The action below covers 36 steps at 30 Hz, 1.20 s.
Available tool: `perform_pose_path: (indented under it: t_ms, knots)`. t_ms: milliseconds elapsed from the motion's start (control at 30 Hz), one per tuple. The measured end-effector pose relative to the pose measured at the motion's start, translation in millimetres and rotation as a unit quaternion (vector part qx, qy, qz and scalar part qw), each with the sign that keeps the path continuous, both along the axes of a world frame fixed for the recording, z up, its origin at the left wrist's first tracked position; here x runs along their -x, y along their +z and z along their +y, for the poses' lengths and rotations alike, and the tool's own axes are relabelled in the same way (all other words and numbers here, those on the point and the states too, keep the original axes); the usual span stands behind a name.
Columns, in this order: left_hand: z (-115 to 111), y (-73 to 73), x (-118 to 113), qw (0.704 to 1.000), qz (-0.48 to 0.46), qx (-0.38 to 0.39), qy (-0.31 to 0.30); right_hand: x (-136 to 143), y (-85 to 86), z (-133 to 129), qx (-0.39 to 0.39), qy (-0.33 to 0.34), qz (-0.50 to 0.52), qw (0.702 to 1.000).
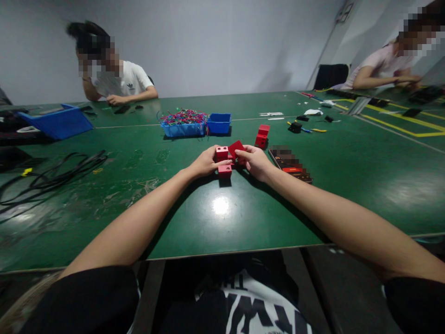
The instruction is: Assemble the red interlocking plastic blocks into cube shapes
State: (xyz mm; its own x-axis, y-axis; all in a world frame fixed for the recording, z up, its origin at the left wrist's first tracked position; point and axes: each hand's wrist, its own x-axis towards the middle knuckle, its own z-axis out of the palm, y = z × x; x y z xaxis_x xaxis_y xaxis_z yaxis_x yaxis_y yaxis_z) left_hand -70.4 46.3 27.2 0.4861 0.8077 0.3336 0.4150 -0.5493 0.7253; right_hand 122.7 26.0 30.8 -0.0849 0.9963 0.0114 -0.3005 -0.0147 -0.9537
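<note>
My left hand [207, 162] is closed on a red block with round holes [222, 152], its thumb lying across the front. Part of the same red piece, or a second block [225, 171], shows just below the thumb; I cannot tell if they are joined. Between the fingertips of my right hand [255, 162] is a flat red plate [237, 148], tilted and held close beside the block. Behind my right hand another red block-shaped piece [262, 136] stands on the green table [201, 218].
A blue bin of colourful wires [184, 129] and a smaller blue bin [219, 124] stand ahead. A phone [290, 165] lies by my right forearm. Black cables [52, 183] and a large blue tray [59, 123] are at left. Two people sit across the table.
</note>
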Motion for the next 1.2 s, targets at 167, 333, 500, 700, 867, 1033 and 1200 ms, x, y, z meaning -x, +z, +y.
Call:
perform_pose_path:
  t_ms: [167,333,500,700,867,1033,1200]
  knots:
    - [-2,3.6,-1,1.0,-0.001,0.007,0.005,-1,-3.7,1,-0.055,-0.029,-0.048,0.997]
    - [-1,2.3,-1,1.0,0.003,-0.002,0.014,0,-6.8,2,-0.102,-0.045,-0.076,0.991]
    - [-1,1.2,0,1.0,0.004,-0.006,0.015,1,-8.6,2,-0.111,-0.077,-0.102,0.986]
    - [0,2.0,0,1.0,0.021,-0.015,0.018,0,-2.8,-4,-0.144,-0.107,-0.142,0.973]
    - [0,1.1,0,0.999,0.027,-0.02,0.016,2,1.7,-10,-0.153,-0.089,-0.149,0.973]
    - [0,0.6,-1,1.0,0.018,-0.011,0.013,4,3.1,-12,-0.132,-0.065,-0.135,0.98]
    - [-1,0.4,-1,1.0,0.006,0.002,0.005,2,3.1,-12,-0.15,-0.099,-0.153,0.972]
